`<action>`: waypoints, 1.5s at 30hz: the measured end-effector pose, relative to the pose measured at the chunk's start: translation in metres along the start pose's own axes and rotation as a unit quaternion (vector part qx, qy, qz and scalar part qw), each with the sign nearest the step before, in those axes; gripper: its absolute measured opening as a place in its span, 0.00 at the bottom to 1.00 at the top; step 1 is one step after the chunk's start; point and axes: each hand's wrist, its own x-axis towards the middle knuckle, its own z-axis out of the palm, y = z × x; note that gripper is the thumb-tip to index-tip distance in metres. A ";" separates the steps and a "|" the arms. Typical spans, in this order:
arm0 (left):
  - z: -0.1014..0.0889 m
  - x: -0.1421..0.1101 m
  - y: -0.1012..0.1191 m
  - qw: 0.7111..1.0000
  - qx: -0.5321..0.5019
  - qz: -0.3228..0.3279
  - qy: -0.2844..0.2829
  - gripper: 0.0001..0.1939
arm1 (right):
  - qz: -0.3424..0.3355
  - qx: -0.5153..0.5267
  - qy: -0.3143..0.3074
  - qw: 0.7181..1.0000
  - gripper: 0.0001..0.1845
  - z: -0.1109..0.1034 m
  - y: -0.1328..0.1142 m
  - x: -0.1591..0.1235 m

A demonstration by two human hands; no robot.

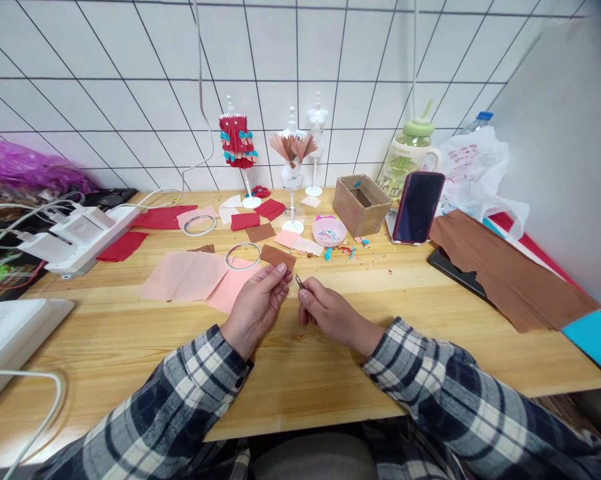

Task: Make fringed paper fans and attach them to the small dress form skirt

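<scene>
My left hand (260, 298) pinches a small rectangular brown paper-like piece (279, 258) between thumb and fingers, above the wooden table. Close beside it, my right hand (330, 308) is closed around a small metal tool (299, 281). Only the tool's slim pointed end shows, near the brown piece's lower corner; the rest is hidden in my fingers, so its kind is unclear. Left of my hands lie pale pink sheets (183, 275) and a ring (243, 267). In front stands a small white mannequin (292, 177) with pleated brown fans on its chest.
Behind stand a mannequin in a red ruffled dress (239, 143) and a bare one (317, 123). A pink bowl (329, 241) of small shiny bits, a cardboard box (359, 217), a phone (416, 208) and brown sheets (505, 267) are rightward. A power strip (83, 237) lies left.
</scene>
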 end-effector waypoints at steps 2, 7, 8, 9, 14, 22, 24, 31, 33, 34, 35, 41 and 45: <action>-0.001 -0.001 -0.002 1.000 0.000 -0.012 -0.012 0.05 | -0.006 -0.019 -0.011 1.000 0.10 0.001 -0.001 -0.001; -0.001 -0.004 -0.007 0.998 0.005 -0.027 -0.054 0.07 | 0.000 -0.031 -0.006 1.000 0.10 0.001 -0.001 -0.002; -0.001 -0.004 -0.008 0.998 0.006 -0.028 -0.057 0.08 | 0.001 -0.030 -0.003 1.000 0.09 0.001 -0.001 -0.002; 0.000 -0.005 -0.008 0.998 0.006 -0.032 -0.060 0.08 | 0.002 -0.030 -0.001 1.000 0.09 0.001 -0.001 -0.001; 0.000 -0.005 -0.010 0.996 -0.003 -0.052 -0.072 0.06 | 0.006 -0.036 0.011 0.999 0.09 0.001 -0.001 -0.001; 0.002 -0.007 -0.009 0.996 -0.002 -0.070 -0.063 0.06 | -0.009 -0.014 0.015 1.000 0.09 0.002 0.001 0.002; 0.003 -0.007 -0.009 0.996 -0.004 -0.070 -0.060 0.07 | -0.012 -0.015 0.016 1.000 0.09 0.003 0.002 0.002; 0.003 -0.006 -0.010 0.996 -0.011 -0.066 -0.063 0.06 | -0.015 -0.012 0.020 1.000 0.08 0.003 0.003 0.002; 0.003 -0.006 -0.010 0.996 -0.011 -0.065 -0.062 0.06 | -0.017 -0.012 0.022 1.000 0.08 0.003 0.002 0.002; 0.003 -0.006 -0.010 0.996 -0.012 -0.066 -0.061 0.06 | -0.019 -0.012 0.022 1.000 0.08 0.003 0.002 0.002; 0.003 -0.005 -0.010 0.996 -0.013 -0.068 -0.061 0.06 | -0.021 -0.012 0.022 0.999 0.08 0.003 0.002 0.002; 0.000 -0.003 -0.010 0.995 -0.013 -0.064 -0.075 0.05 | -0.019 -0.011 0.016 1.000 0.06 0.001 0.000 0.001; -0.002 -0.002 -0.011 0.995 -0.019 -0.062 -0.073 0.04 | -0.018 -0.018 0.007 1.000 0.06 -0.002 -0.003 0.000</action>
